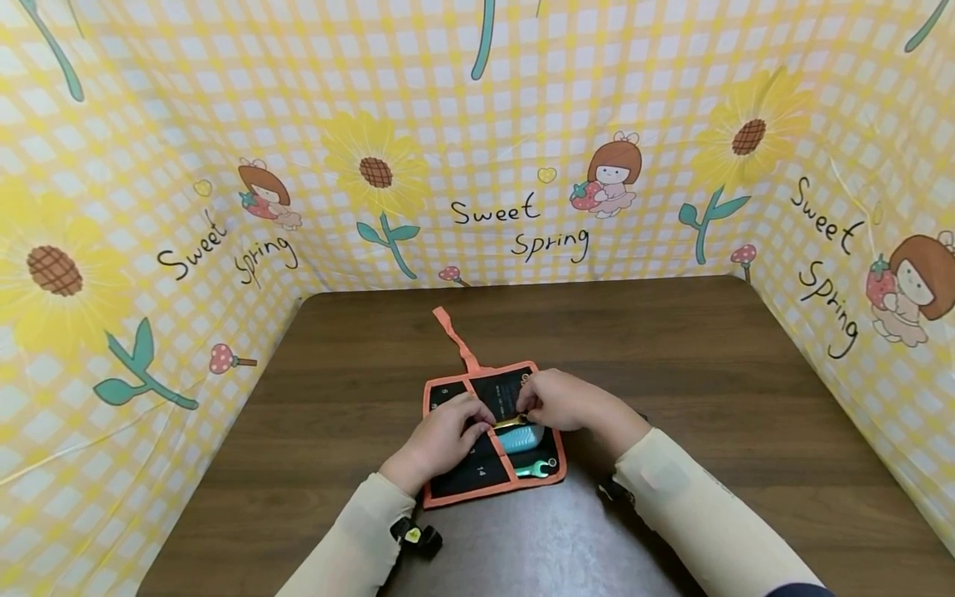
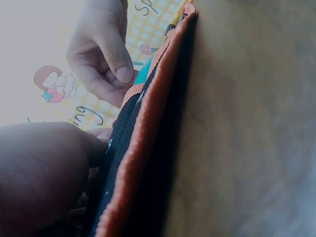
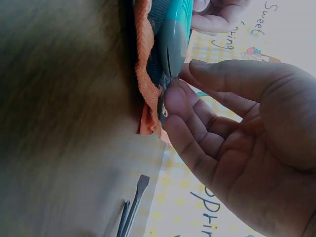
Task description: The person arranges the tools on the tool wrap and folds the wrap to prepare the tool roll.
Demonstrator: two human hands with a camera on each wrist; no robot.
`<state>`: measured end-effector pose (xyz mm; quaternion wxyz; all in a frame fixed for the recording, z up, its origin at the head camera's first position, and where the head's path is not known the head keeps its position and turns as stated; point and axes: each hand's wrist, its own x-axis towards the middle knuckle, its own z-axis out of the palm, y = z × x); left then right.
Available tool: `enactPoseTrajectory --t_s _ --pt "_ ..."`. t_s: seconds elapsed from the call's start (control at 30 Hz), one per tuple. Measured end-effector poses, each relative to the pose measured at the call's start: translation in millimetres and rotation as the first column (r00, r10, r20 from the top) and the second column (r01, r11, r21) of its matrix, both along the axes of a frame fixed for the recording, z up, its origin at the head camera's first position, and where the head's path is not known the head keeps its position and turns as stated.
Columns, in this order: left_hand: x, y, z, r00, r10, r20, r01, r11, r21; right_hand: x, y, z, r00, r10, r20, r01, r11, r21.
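A black tool pouch [image 1: 477, 489] with orange edging lies unfolded on the table. A gold-coloured wrench [image 1: 511, 424] lies across it, partly under the orange strap [image 1: 501, 448]. My right hand [image 1: 559, 400] pinches the wrench's outer end, thumb against fingertips. At the strap, my left hand [image 1: 448, 435] grips the pouch band with thumb and forefinger, right by the wrench's other end. Below the wrench, a teal utility knife [image 1: 520, 439] sits tucked under the strap; its grey nose [image 3: 173, 47] shows in the right wrist view. A green wrench [image 1: 533, 469] is tucked in nearest me.
An orange tie strap [image 1: 453, 333] trails from the pouch's far edge on the brown wooden table [image 1: 336, 365]. In the right wrist view, a flat metal screwdriver blade [image 3: 138, 197] lies beyond the pouch, beside another thin tip. A yellow checked cloth [image 1: 477, 133] walls the table.
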<state>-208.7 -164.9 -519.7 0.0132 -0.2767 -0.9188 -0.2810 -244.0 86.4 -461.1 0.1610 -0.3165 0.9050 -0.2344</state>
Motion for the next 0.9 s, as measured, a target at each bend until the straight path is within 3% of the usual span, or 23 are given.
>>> enactPoseTrajectory --t_s 0.27,0.43,0.67,0.9 --pt "-1.5 -1.8 9.8 0.998 -0.052 0.037 0.053 0.998 -0.037 3.1 16.2 -2.8 0.999 -0.031 -0.031 0.03 0.999 -0.042" --pt "-5.8 -6.8 16.7 0.998 -0.052 0.034 0.054 0.995 -0.086 7.6 29.4 -2.4 0.997 -0.076 -0.032 0.074 0.996 -0.059" --pt "-20.2 -16.3 20.0 0.997 -0.062 0.051 0.07 0.982 -0.174 13.5 50.2 -2.6 0.992 -0.123 -0.022 0.12 0.988 -0.096" --pt "-34.7 -23.0 21.0 0.987 -0.111 0.114 0.13 0.975 -0.182 13.8 71.9 -6.9 0.986 -0.164 0.003 0.163 0.977 -0.139"
